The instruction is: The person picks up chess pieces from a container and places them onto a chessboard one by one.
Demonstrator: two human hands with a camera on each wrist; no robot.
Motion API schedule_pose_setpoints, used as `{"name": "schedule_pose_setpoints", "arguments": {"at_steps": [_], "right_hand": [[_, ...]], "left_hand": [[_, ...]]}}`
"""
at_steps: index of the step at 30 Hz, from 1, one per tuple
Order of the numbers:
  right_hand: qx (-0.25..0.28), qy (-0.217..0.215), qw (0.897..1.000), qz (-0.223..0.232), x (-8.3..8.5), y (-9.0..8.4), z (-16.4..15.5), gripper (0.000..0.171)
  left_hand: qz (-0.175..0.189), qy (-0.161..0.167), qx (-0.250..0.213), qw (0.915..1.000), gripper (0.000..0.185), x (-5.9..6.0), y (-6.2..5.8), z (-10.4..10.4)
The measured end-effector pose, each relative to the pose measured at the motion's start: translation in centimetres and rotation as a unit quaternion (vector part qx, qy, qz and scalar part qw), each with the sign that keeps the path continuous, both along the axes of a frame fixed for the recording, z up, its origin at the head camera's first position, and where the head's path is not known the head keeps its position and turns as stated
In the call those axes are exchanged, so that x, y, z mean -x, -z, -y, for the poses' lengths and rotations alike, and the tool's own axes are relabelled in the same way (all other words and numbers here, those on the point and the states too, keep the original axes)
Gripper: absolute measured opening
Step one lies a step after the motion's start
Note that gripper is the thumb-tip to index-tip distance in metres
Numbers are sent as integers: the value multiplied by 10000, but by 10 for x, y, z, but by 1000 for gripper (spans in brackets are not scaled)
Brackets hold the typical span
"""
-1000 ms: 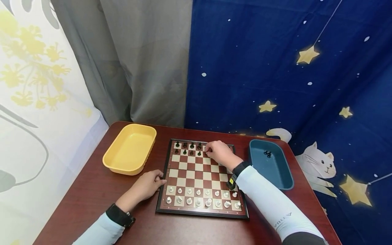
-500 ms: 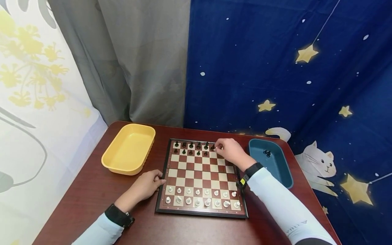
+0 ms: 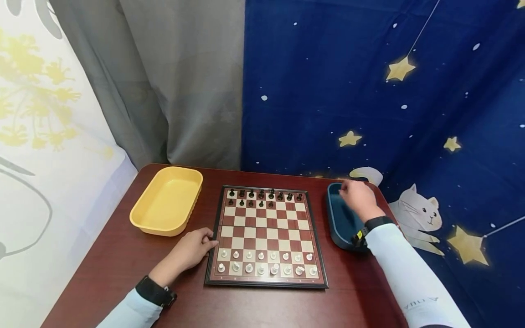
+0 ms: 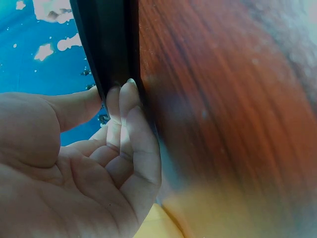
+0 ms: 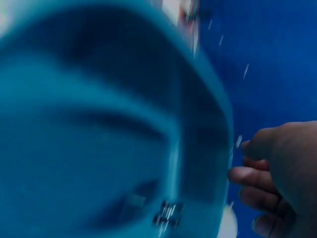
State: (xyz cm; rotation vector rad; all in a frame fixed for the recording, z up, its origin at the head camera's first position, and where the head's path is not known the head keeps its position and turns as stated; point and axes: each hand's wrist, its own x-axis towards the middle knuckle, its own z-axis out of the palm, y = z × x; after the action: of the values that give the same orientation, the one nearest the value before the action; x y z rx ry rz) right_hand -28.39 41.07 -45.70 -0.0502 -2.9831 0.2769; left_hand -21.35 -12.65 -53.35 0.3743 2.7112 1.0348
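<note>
My left hand (image 3: 192, 248) pinches the left edge of the chessboard (image 3: 266, 233), thumb on top and fingers against its side. The left wrist view shows the fingers at the black rim (image 4: 111, 44). My right hand (image 3: 360, 198) hovers over the blue-green tray (image 3: 330, 216), fingers loosely bent with nothing between them. Black chess pieces (image 3: 261, 194) fill the board's far row, with several black pawns (image 3: 251, 203) in front on the left part. Two rows of white pieces (image 3: 274, 269) stand nearest me. In the blurred right wrist view, small dark pieces (image 5: 168, 215) lie in the tray.
A yellow tray (image 3: 137, 220) stands at the table's back left. The red-brown table (image 3: 184, 305) ends at a grey curtain (image 3: 205, 91) and a dark blue starry curtain (image 3: 311, 68) behind, with a white patterned cloth (image 3: 57, 191) on the left.
My right hand has left the board's far row and moved right, over the blue-green tray. The black pieces it covered at the far right now show. My left hand stays at the board's edge.
</note>
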Motion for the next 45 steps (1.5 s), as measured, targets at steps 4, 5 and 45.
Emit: {"name": "schedule_pose_setpoints", "arguments": {"at_steps": [4,5,45], "right_hand": [[-204,352,9982,431,6,5,-25,13],[-233,405,9975,539,7,6,-28,13],[79,-16,9997,241,-9,-5,16,3]], "left_hand": [[-35,12,20,10000,30,0,-1,2],[-40,0,34,10000,30,1,-1,2],[-95,16,126,9999,27,1,-1,0]]}}
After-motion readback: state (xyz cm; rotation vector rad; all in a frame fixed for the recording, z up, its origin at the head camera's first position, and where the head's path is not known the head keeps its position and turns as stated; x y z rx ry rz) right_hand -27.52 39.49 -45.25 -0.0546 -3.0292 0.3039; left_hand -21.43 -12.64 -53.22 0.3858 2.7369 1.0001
